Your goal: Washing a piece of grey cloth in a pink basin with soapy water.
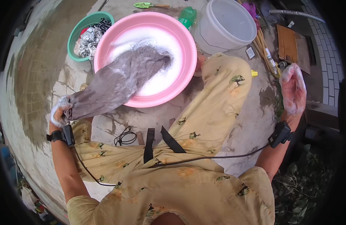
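Note:
One end of a wet grey garment is gripped in my left hand, which is covered with suds. From there the cloth stretches over the near-left rim of a pink plastic basin. Its other end lies in the white foam inside the basin. My right hand is raised well off to the right, soapy, holding nothing that I can see. Its fingers are bent and held together, with the palm partly showing. Whether they are fully closed is unclear.
A green basin with clothes adjoins the pink one. Behind stand a green plastic bottle and a translucent bucket. Sticks and a wooden board lie at right. A coiled black cable rests between my legs.

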A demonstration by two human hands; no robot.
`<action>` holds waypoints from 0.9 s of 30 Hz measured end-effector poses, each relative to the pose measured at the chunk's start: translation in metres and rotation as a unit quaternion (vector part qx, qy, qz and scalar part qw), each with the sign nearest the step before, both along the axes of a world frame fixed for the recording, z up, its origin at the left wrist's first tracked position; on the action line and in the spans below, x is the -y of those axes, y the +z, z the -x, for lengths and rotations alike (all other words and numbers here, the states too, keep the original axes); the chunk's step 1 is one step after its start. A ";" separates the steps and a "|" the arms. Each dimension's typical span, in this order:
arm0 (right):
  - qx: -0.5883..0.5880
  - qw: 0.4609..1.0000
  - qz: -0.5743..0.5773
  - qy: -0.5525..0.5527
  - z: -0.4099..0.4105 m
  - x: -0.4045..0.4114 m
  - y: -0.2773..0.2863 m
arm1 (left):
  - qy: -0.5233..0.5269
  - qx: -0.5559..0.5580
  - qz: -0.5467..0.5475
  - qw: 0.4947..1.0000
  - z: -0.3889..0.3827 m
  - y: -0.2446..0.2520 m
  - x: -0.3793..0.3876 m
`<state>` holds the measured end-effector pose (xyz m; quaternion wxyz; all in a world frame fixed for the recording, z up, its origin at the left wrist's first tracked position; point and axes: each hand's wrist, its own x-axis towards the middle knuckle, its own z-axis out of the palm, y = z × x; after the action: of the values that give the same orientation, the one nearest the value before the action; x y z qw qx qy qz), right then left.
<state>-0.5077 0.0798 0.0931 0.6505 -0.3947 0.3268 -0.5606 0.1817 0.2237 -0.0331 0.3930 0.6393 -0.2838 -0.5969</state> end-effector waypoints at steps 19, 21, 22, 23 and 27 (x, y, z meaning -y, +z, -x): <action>-0.322 0.876 -0.356 -0.054 0.037 -0.226 -0.448 | -0.042 0.084 -0.053 0.994 0.065 0.044 0.057; -0.779 0.581 0.078 0.223 0.005 -0.195 -0.455 | -0.026 0.093 -0.073 0.993 0.093 0.073 0.042; -0.794 0.604 -0.003 0.065 -0.015 -0.197 -0.470 | -0.006 0.096 -0.069 0.993 0.087 0.070 0.037; -0.785 0.609 0.057 0.100 -0.012 -0.199 -0.485 | 0.006 0.104 -0.064 0.993 0.084 0.067 0.043; -0.535 0.835 -0.119 -0.052 -0.022 -0.213 -0.507 | 0.028 0.103 -0.053 0.993 0.111 0.080 0.046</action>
<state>-0.4862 0.2928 -0.4139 0.3860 -0.5346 0.7084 -0.2518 0.0708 0.1779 0.0465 0.3434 0.7254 -0.2725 -0.5306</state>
